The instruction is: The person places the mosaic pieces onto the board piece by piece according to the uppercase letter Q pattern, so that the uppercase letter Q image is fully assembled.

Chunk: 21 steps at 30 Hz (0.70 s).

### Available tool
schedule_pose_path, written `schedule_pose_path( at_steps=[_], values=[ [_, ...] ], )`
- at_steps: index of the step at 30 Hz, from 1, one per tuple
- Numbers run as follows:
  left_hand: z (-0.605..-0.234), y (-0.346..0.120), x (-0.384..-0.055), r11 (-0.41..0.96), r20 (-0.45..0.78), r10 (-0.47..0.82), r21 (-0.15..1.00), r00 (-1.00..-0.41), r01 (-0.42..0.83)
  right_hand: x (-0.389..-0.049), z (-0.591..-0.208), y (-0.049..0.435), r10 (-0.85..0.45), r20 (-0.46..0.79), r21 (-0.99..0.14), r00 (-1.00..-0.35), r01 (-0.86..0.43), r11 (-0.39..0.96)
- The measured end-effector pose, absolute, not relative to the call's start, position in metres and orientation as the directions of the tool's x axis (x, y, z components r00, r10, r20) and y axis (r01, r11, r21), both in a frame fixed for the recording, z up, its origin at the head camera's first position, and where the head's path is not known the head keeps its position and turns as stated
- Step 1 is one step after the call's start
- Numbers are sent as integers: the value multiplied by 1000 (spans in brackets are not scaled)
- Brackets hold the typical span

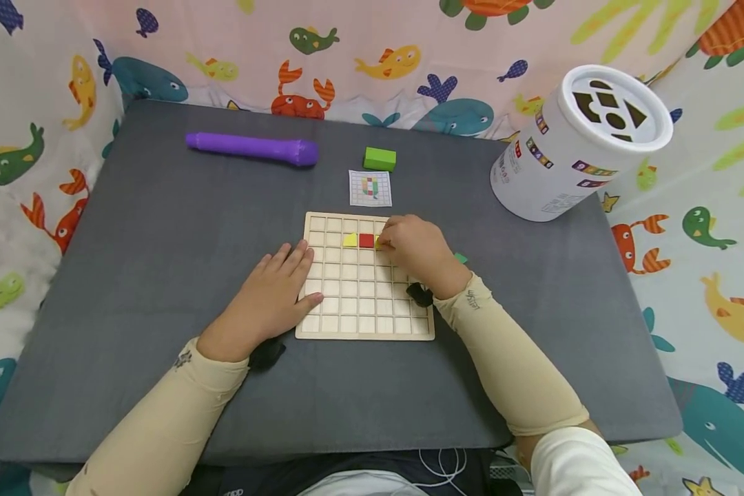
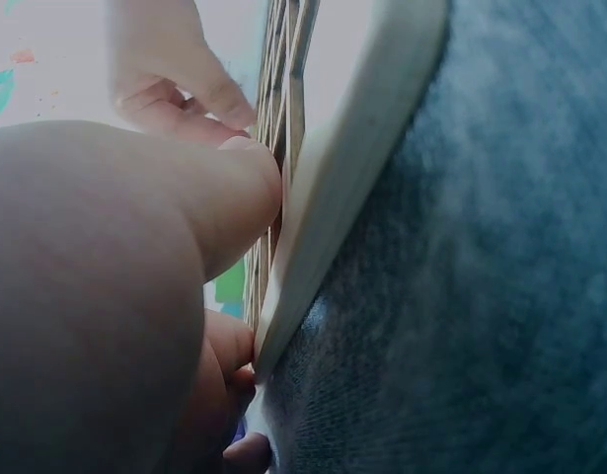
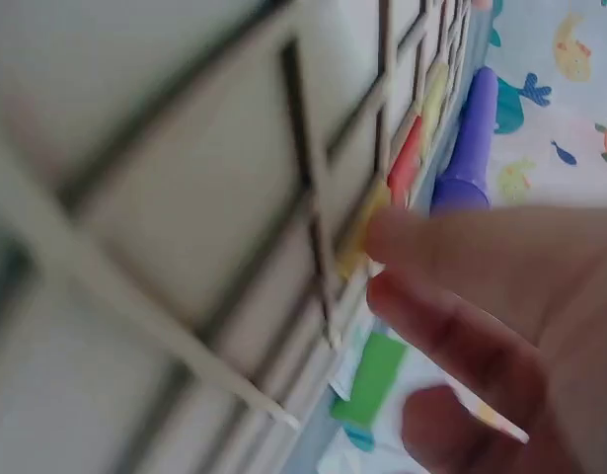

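A wooden grid board [image 1: 366, 324] lies on the grey table. In its upper rows sit a yellow tile [image 1: 350, 240] with a slanted side and a square red tile [image 1: 366, 240], side by side. My right hand [image 1: 420, 249] reaches over the board and pinches a second yellow tile [image 3: 354, 237] at the cell to the right of the red one; its fingertips cover much of that tile. Along the board's left edge rests my left hand [image 1: 266, 296], fingers extended and thumb over the frame.
Behind the board lie a small printed pattern card [image 1: 370, 189] and a green block [image 1: 380, 159]. A purple microphone-shaped stick [image 1: 251, 149] is at the back left. On the back right stands a white tub [image 1: 548, 165] with shaped holes in its lid. A green piece [image 1: 461, 257] shows beside the right wrist.
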<state>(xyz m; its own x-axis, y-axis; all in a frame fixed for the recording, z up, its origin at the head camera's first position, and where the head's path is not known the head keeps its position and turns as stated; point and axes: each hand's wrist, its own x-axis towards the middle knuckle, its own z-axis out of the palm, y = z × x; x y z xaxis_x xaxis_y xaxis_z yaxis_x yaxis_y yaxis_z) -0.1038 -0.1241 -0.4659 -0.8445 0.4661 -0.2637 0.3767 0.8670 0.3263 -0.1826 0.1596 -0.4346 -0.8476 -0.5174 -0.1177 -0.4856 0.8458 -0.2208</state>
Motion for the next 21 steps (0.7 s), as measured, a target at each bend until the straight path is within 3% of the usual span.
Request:
schedule_pose_path(
  at_steps=[3, 11, 21],
  values=[
    [-466, -123, -103, 862, -255, 472, 333, -844, 382, -179, -427, 169, -513, -136, -277, -847, -465, 841],
    [-467, -119, -106, 857, -241, 481, 331, -843, 395, -151, -410, 239, -333, -114, -393, -936, -266, 880],
    [-467, -119, -103, 865, -256, 468, 332, -846, 377, -106, -416, 309, -235, -245, -282, -940, -163, 945]
  ],
)
